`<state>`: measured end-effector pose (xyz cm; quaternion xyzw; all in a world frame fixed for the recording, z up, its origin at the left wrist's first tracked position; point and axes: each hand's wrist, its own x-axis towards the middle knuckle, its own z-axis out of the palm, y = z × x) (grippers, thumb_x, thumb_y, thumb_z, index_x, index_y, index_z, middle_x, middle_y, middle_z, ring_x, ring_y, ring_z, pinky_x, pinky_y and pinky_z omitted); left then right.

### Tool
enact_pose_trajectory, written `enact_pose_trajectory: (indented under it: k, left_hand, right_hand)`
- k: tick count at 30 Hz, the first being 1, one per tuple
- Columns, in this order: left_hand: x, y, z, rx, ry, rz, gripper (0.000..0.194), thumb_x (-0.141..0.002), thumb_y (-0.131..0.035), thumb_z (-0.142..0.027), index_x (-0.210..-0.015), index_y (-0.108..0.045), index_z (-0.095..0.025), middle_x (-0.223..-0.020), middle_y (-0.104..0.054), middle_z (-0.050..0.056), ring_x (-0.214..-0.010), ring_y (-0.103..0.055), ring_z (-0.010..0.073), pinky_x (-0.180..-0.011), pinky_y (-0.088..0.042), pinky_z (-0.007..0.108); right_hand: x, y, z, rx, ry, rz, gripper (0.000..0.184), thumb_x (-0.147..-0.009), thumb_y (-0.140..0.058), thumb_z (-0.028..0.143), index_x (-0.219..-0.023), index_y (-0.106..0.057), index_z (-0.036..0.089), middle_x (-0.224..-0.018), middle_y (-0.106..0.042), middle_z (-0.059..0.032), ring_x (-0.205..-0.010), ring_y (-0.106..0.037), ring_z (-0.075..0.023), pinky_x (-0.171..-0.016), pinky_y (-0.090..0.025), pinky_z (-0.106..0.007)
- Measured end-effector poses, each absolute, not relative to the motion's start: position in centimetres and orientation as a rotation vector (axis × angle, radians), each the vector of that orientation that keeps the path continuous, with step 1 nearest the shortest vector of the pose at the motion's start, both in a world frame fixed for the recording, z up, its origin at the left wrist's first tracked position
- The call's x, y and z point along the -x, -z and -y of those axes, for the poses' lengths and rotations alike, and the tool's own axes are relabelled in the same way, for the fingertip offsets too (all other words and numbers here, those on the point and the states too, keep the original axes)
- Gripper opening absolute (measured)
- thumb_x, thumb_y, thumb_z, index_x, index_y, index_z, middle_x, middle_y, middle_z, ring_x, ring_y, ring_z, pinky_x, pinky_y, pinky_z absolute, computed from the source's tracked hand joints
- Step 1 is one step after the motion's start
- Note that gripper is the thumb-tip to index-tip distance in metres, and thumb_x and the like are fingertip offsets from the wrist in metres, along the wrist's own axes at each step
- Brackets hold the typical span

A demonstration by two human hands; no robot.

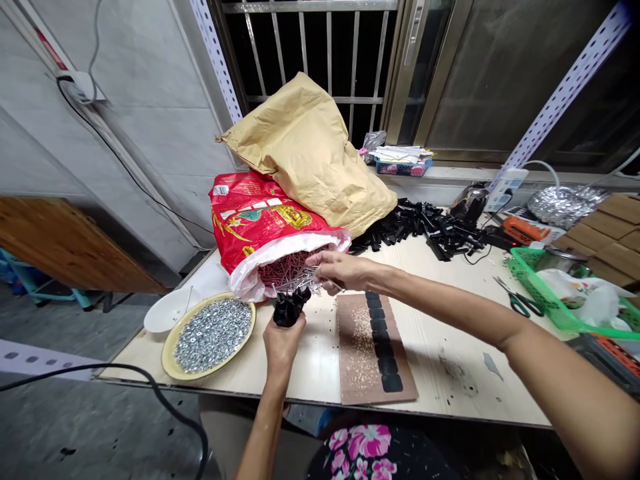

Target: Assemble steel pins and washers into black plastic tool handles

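At the left edge of the desk (310, 363), a white bowl (164, 315) is set, partly covered by a yellow dish (169, 353) filled with small metal pieces (213, 335), near the front left corner. Toward the far left corner, a red bag (265, 210) is laid on its side, its white-lined mouth turned to the near edge and long, thin fasteners (287, 270) shown inside. A large tan sack (310, 153) is rested on the bag.

In front of the mouth, a cluster of black pieces (289, 308) is clasped upright in the closed left hand (283, 337). The right hand (340, 269) is held at the mouth, over the fasteners, its fingers curled; whether one is pinched cannot be told.

Just right of the left hand, a brown board (353, 347) is placed by the near edge, marked with a column of dark patches and pale specks. Along the far edge, loose black parts (425, 223) are heaped. Farther right, scissors (520, 301) are laid beside a green basket (543, 287), in which clear plastic bags (597, 307) are held.
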<state>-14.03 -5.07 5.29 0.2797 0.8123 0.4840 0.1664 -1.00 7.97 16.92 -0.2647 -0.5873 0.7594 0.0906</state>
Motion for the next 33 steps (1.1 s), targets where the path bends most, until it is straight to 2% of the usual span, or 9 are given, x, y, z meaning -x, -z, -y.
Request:
enact_pose_trajectory:
  k: [4,6,9,11,15,17,20,27,33]
  left_hand:
    - [14.0,-5.7,5.1,-0.855,-1.347,-2.326,0.028,-0.053,-0.066,-0.041,-0.064,-0.063,-0.015,-0.061,-0.064,0.007,-0.066,-0.064,0.0263,-0.059,-0.047,0.032]
    - [14.1,-5.6,5.2,-0.877,-1.355,-2.324,0.028,-0.053,-0.066,-0.042,-0.064,-0.063,-0.016,-0.061,-0.064,0.006,-0.066,-0.063,0.0261,-0.058,-0.047,0.032]
    - [14.3,-5.3,5.2,-0.865,-1.364,-2.321,0.03,-0.054,-0.066,-0.043,-0.065,-0.063,-0.015,-0.057,-0.063,0.006,-0.064,-0.063,0.0259,-0.056,-0.045,0.031]
    - [14.5,-5.2,5.1,-0.842,-1.356,-2.314,0.031,-0.054,-0.067,-0.043,-0.064,-0.063,-0.014,-0.055,-0.062,0.006,-0.063,-0.063,0.0257,-0.054,-0.045,0.031]
    - [14.6,-4.9,5.0,-0.814,-1.328,-2.297,0.029,-0.053,-0.068,-0.042,-0.062,-0.063,-0.015,-0.053,-0.062,0.006,-0.06,-0.063,0.0256,-0.051,-0.044,0.03]
    - [14.6,-4.8,5.1,-0.79,-1.317,-2.283,0.029,-0.053,-0.069,-0.042,-0.062,-0.064,-0.015,-0.052,-0.062,0.006,-0.06,-0.063,0.0259,-0.05,-0.044,0.03]
    - [14.5,-5.0,5.3,-0.764,-1.331,-2.255,0.031,-0.053,-0.069,-0.043,-0.063,-0.065,-0.014,-0.053,-0.062,0.006,-0.06,-0.063,0.0258,-0.051,-0.045,0.031]
    - [14.0,-4.9,5.5,-0.768,-1.333,-2.158,0.033,-0.054,-0.068,-0.044,-0.067,-0.065,-0.013,-0.054,-0.061,0.004,-0.059,-0.061,0.023,-0.05,-0.044,0.029]
    - [14.0,-4.8,5.6,-0.863,-1.325,-2.117,0.031,-0.056,-0.067,-0.044,-0.067,-0.065,-0.015,-0.054,-0.061,0.003,-0.06,-0.06,0.0226,-0.05,-0.043,0.028]
  right_hand:
    - [0.4,-15.9,-8.4,0.91,-2.581,1.981,0.02,-0.077,-0.066,0.02,-0.091,-0.053,0.015,-0.071,-0.064,0.0003,-0.038,-0.035,-0.0004,-0.038,-0.027,-0.014]
    - [-0.1,-16.0,-8.3,1.015,-2.518,2.135,0.02,-0.077,-0.068,0.025,-0.087,-0.055,0.015,-0.066,-0.062,0.0015,-0.037,-0.037,-0.0016,-0.037,-0.027,-0.015]
    - [-0.4,-17.0,-7.9,1.088,-2.305,2.415,0.017,-0.078,-0.064,0.022,-0.092,-0.057,0.016,-0.061,-0.06,0.0034,-0.038,-0.039,-0.0036,-0.038,-0.027,-0.017]
    - [-0.3,-18.1,-7.7,0.98,-1.986,2.712,0.021,-0.077,-0.062,0.015,-0.097,-0.058,0.016,-0.062,-0.061,0.0035,-0.04,-0.041,-0.0044,-0.041,-0.028,-0.018]
    - [0.9,-20.4,-8.1,0.639,-0.699,3.138,0.017,-0.076,-0.057,0.008,-0.087,-0.068,0.016,-0.071,-0.066,-0.0023,-0.056,-0.052,-0.0081,-0.05,-0.03,-0.02]
    - [1.7,-21.3,-8.3,0.49,-0.34,3.214,0.02,-0.076,-0.057,0.009,-0.084,-0.072,0.019,-0.077,-0.068,-0.0033,-0.065,-0.055,-0.0108,-0.054,-0.031,-0.021]
    - [2.8,-21.6,-8.3,0.28,-0.299,3.269,0.023,-0.074,-0.059,0.01,-0.089,-0.072,0.021,-0.08,-0.068,-0.0012,-0.067,-0.055,-0.0108,-0.055,-0.031,-0.021]
    - [4.6,-20.3,-7.1,0.041,-0.263,3.267,0.015,-0.074,-0.06,0.011,-0.082,-0.071,0.017,-0.079,-0.066,-0.0021,-0.065,-0.052,-0.0104,-0.054,-0.03,-0.021]
    - [5.6,-20.0,-6.7,-0.038,-0.34,3.212,0.023,-0.074,-0.063,0.016,-0.097,-0.062,0.016,-0.083,-0.065,-0.0028,-0.067,-0.052,-0.0116,-0.053,-0.031,-0.021]
